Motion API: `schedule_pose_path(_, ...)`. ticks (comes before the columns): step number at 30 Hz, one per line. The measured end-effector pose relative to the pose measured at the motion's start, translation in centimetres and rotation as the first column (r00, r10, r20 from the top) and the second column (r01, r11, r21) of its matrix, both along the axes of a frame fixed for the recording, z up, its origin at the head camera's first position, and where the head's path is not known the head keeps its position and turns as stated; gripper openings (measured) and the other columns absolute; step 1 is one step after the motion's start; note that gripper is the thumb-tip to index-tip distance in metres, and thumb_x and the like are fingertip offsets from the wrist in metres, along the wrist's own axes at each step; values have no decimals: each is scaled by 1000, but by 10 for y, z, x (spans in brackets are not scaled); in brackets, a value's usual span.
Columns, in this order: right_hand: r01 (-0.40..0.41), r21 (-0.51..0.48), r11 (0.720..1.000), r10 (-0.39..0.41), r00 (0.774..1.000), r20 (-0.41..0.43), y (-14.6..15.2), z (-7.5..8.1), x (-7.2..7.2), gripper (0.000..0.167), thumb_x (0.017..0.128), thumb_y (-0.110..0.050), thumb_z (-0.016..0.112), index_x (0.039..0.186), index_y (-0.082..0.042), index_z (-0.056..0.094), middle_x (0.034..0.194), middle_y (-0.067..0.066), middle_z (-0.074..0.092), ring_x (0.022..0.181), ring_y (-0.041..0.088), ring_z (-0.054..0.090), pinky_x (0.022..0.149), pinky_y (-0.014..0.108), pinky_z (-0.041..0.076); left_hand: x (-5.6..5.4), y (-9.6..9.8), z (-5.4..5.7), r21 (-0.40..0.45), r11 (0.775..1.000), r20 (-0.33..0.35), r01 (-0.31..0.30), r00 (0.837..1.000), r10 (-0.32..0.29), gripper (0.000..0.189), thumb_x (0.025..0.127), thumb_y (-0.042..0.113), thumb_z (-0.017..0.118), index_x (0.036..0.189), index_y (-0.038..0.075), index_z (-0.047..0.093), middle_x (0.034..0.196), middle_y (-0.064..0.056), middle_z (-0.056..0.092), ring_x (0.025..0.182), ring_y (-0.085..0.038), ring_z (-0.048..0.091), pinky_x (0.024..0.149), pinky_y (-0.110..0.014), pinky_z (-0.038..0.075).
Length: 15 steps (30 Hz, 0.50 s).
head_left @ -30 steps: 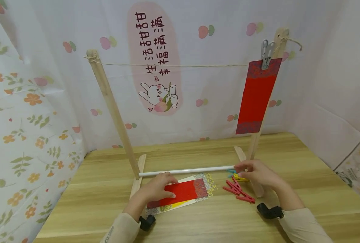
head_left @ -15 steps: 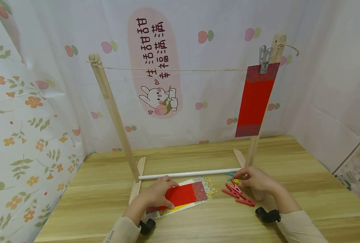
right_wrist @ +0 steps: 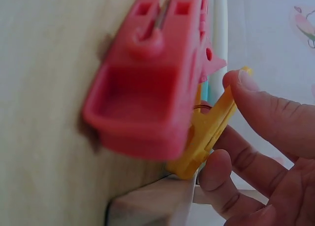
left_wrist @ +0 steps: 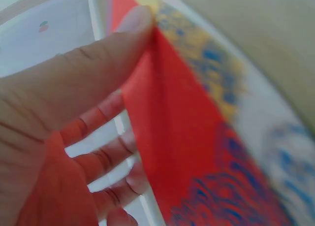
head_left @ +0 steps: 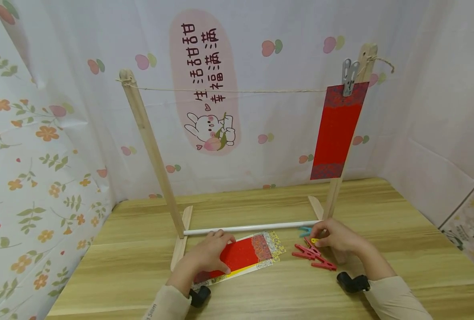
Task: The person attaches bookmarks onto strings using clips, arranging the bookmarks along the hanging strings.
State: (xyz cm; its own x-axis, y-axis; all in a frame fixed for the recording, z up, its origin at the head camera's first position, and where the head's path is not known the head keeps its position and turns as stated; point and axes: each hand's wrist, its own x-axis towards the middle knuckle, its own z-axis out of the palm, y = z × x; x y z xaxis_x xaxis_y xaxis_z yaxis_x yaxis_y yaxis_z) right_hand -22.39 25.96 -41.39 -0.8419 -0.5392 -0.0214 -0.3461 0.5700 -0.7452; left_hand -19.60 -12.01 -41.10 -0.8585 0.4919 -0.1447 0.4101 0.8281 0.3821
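My left hand spans a red paper strip with patterned ends, on top of yellow and white strips lying on the table. In the left wrist view the thumb is at one long edge and the fingers at the other, and the red paper bows between them. My right hand pinches a yellow clothespin between thumb and fingers, beside the right foot of the stand. Several pinkish-red clothespins lie just left of that hand, and a blue one lies behind them.
A wooden stand has a left post, a right post and a white crossbar. Twine runs between the post tops. A red strip hangs from it by a grey clothespin at the right.
The right hand has come off the crossbar's right end and now pinches the yellow clothespin. The left hand stays on the paper strips, and the red strip has shifted slightly.
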Motion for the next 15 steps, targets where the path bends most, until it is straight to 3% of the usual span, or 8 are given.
schedule_pose_path(4, 9, -16, 1000, -9, 1000, 14, 2, 1, 0, 4, 88, 1, 67, 88, -3, 66, 85, 5, 62, 72, 4, 51, 63, 21, 44, -1, 6, 3, 3, 1000, -9, -20, 1000, 20, 59, 72, 20, 88, 121, 13, 55, 121, -4, 60, 115, -27, 49, 97, -46, 49)
schedule_pose_path(11, 45, -36, 998, -44, 999, 28, 2, 4, 2, 6, 91, -6, 68, 90, -1, 65, 80, 2, 57, 68, 4, 47, 60, 21, 40, -7, 12, 8, 36, 996, -20, -85, 996, 86, 37, 78, 10, 83, 106, 15, 59, 95, 0, 63, 94, -21, 53, 79, -39, 50)
schedule_pose_path(15, 67, -32, 997, -67, 998, -2, 3, 7, 3, 5, 92, -8, 68, 91, -4, 64, 83, 2, 59, 71, 5, 50, 63, 22, 43, -8, 12, 10, 44, 993, -4, -107, 994, 108, 29, 82, 9, 79, 103, 16, 61, 92, 1, 62, 90, -18, 54, 80, -38, 51)
